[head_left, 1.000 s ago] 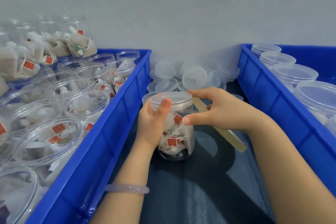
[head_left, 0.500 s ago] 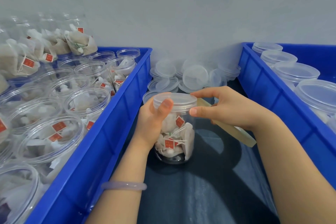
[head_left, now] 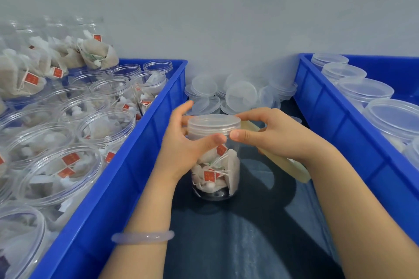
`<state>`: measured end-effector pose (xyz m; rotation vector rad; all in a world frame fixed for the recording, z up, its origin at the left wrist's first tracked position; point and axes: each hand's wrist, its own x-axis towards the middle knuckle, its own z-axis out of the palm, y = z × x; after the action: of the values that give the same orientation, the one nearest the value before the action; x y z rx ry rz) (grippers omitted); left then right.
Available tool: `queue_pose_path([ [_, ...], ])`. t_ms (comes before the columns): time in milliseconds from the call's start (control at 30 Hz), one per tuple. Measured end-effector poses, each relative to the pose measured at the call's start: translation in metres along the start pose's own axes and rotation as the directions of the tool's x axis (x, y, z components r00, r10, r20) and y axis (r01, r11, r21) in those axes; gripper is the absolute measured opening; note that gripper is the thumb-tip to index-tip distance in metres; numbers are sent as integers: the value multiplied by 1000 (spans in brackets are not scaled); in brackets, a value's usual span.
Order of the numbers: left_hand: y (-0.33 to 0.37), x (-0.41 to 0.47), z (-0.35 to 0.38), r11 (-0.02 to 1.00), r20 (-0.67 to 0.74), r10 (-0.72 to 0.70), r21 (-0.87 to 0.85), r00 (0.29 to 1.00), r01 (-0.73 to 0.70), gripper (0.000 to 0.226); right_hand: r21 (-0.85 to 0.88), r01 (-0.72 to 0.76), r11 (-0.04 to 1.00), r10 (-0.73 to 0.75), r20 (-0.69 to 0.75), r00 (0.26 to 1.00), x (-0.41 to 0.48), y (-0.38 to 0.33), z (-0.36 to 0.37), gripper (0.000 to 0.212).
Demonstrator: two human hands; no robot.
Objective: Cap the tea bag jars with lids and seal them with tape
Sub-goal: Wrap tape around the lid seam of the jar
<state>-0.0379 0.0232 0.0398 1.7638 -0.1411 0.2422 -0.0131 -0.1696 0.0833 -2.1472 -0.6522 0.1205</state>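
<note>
A clear plastic jar (head_left: 214,174) of white tea bags with red tags stands upright on the dark table between two blue bins. A translucent lid (head_left: 213,122) sits on its mouth. My left hand (head_left: 181,145) wraps the jar's neck from the left, thumb across the front just under the lid. My right hand (head_left: 276,133) pinches the lid's right edge between thumb and forefinger. A tan strip (head_left: 283,163) lies on the table under my right wrist; I cannot tell whether it is tape.
The left blue bin (head_left: 127,176) holds several open jars of tea bags. The right blue bin (head_left: 340,124) holds several lidded jars. A loose pile of translucent lids (head_left: 240,95) lies against the grey wall behind the jar.
My left thumb has slid from the lid's left rim to the front of the jar's neck, and my right hand has shifted along the lid's right edge. The jar stays in place.
</note>
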Motion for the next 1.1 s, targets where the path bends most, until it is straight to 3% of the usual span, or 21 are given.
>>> queue_pose_path([
  [67,4,-1,0,998,2,28,59,1000,-28,93,-35,-23,999,22,-37,999,1,0,1,17],
  [167,6,-4,3,998,14,54,-41,998,-53,64,-40,-63,997,63,-22,998,4,0,3,42],
  [233,4,-3,4,996,0,72,-59,997,-72,58,31,-92,995,91,38,995,3,0,1,53],
  [367,-1,-2,4,995,-13,64,-82,998,-65,48,118,-99,988,81,154,985,-1,3,-3,55],
  [467,-2,-3,5,987,-7,93,-127,996,-93,56,242,-132,961,94,162,982,-2,1,-1,47],
  [833,-12,0,0,972,7,123,-200,992,-119,46,116,-106,988,104,25,994,-9,-7,-8,42],
  [1000,-12,0,-1,964,43,136,-236,990,-122,64,112,-114,987,117,-17,993,-5,-1,-2,48],
  [1100,-11,-1,-3,955,70,120,-280,990,-96,71,132,-120,984,119,15,993,-3,1,0,68],
])
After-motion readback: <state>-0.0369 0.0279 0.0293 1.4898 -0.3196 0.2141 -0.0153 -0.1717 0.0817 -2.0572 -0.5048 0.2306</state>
